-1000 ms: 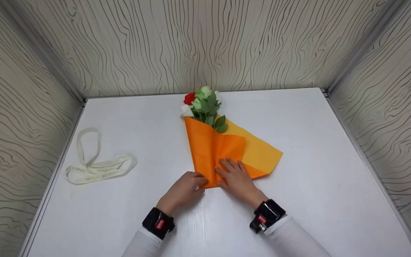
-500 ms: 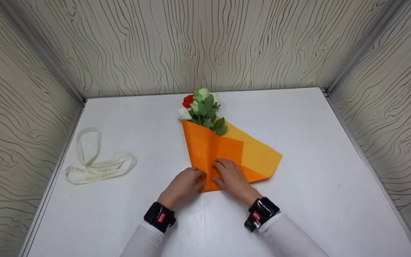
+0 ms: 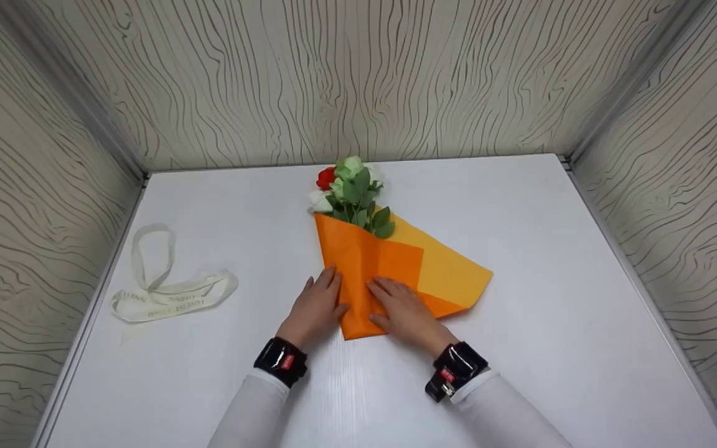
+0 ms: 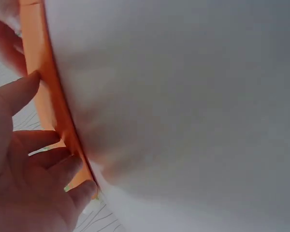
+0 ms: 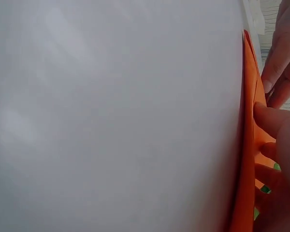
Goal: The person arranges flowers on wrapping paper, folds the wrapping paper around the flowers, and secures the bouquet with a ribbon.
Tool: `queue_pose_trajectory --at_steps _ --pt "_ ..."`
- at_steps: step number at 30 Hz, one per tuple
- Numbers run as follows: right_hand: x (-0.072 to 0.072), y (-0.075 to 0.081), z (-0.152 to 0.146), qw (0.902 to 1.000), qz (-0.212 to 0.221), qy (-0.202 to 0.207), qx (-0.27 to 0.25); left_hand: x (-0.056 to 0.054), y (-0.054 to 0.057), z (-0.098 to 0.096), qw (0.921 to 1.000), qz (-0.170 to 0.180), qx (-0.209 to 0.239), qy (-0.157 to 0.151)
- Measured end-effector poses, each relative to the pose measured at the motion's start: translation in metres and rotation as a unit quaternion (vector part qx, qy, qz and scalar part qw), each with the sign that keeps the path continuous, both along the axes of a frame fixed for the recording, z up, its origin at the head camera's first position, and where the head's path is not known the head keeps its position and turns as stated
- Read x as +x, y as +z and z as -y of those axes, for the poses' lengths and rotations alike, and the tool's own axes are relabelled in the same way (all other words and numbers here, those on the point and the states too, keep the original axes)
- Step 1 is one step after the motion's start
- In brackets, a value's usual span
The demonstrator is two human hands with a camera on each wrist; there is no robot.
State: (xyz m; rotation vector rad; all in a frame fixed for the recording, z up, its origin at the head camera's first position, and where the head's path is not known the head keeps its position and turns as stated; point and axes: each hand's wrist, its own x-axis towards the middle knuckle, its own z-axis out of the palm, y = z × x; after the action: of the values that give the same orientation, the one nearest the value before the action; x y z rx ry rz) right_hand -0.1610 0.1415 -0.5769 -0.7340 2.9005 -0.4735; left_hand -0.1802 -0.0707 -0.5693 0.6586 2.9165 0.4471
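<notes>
A bouquet of artificial-looking roses (image 3: 352, 186), red, white and pale green with green leaves, lies on the table in the head view. Orange wrapping paper (image 3: 347, 249) is folded over its stems, which are hidden. My left hand (image 3: 313, 311) rests along the paper's left edge, fingers extended; the left wrist view shows its thumb and fingertips touching the paper (image 4: 38, 43). My right hand (image 3: 407, 314) lies flat on the folded front, with its fingers pressing the paper. In the right wrist view the fingertips touch the orange paper (image 5: 249, 145).
A yellow-orange flap (image 3: 449, 261) of the paper spreads out to the right. A looped cream ribbon (image 3: 178, 298) with printed lettering lies at the left of the white table (image 3: 551, 348). Wood-grain patterned panels (image 3: 346, 81) stand behind and at both sides.
The bouquet and paper have shifted slightly toward me and left. My left hand's fingers have moved from the lower corner up along the left edge and straightened. The right hand has slid slightly left.
</notes>
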Motion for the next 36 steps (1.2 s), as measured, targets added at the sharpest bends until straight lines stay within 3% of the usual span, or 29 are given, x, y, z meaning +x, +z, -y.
queue_pose_trajectory --at_steps 6,14,18,21,28,32,36 --pt "0.009 0.001 -0.002 0.9999 0.001 0.002 0.015 0.013 -0.003 0.000 0.9994 0.007 -0.033 -0.001" --pt "0.018 0.011 -0.005 0.9995 0.028 0.005 0.010 0.016 0.012 0.004 0.9979 0.040 -0.039 -0.033" --pt "0.014 0.014 -0.005 0.9998 0.019 0.002 -0.001 0.004 0.014 0.008 0.9990 0.019 -0.004 -0.040" --pt "0.011 0.013 -0.005 0.9999 0.011 0.004 0.001 -0.012 0.011 0.010 0.9990 0.011 0.023 -0.037" --pt "0.011 0.012 -0.007 0.9999 0.008 0.009 0.004 -0.048 0.003 0.017 0.9989 0.002 0.047 0.001" --pt "0.011 0.014 -0.007 0.9998 0.011 0.013 0.001 -0.059 -0.002 0.023 0.9988 -0.016 0.041 0.020" --pt "0.011 0.013 -0.007 0.9998 0.014 0.015 0.003 -0.064 -0.003 0.026 0.9991 -0.001 0.017 0.039"
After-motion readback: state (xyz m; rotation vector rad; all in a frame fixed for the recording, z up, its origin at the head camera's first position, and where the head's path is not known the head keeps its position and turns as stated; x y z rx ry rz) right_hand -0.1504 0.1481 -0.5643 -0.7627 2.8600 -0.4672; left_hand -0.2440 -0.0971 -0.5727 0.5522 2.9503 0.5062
